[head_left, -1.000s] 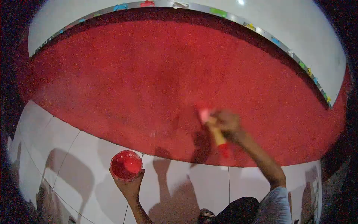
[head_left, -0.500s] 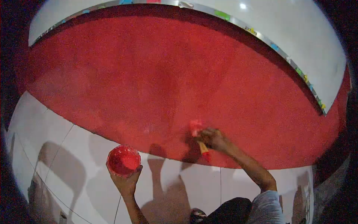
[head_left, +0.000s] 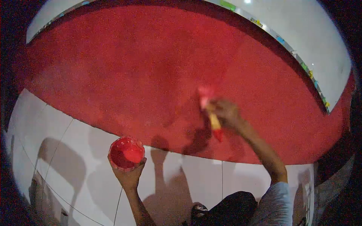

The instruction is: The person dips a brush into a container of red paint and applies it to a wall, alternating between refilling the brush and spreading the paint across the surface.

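Nearest: dark-clothed knee (head_left: 232, 209), pale sleeve (head_left: 273, 203) beside it. Left hand (head_left: 130, 177) grips a cup (head_left: 123, 144) of red paint (head_left: 133, 154) from below, thumb pressed along its right side, other fingers wrapped round the left (tips partly hidden). Beneath and beyond, white tiles (head_left: 205, 175) with dark joints and shadows. Farther out, right hand (head_left: 226, 112) closed round a paintbrush (head_left: 215, 122), yellow handle, red end; fingers pinch the handle near the bristles, though blur hides each one's place. Brush is over the red surface (head_left: 132, 64), bristles away from the person; contact unclear. Farthest: white panel (head_left: 313, 41), coloured scraps (head_left: 227, 5) along its edge.
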Demonstrator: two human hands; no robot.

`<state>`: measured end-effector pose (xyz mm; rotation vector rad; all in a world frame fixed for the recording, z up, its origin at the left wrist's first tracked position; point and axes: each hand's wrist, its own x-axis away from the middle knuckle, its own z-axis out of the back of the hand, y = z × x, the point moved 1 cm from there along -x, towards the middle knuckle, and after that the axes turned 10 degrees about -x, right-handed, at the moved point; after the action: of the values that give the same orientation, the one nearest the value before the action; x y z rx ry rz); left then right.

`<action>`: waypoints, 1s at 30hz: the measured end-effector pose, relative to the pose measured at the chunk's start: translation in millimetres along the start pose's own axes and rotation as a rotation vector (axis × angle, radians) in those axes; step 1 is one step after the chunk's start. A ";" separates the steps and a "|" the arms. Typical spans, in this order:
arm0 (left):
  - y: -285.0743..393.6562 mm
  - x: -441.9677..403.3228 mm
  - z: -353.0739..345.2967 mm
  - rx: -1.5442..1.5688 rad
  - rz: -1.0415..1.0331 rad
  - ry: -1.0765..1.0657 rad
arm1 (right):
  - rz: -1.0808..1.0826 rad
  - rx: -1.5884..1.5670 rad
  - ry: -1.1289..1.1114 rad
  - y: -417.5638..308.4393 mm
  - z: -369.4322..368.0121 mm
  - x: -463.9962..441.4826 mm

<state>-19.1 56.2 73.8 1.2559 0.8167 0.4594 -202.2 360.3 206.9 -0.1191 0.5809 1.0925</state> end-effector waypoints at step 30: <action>2.1 3.5 -4.7 0.084 -0.025 -0.101 | 0.128 0.233 0.527 13.0 70.5 -119.5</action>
<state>-20.1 62.3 74.4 1.3341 0.7719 0.3414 -225.5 296.6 328.6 -0.1698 1.1977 1.1112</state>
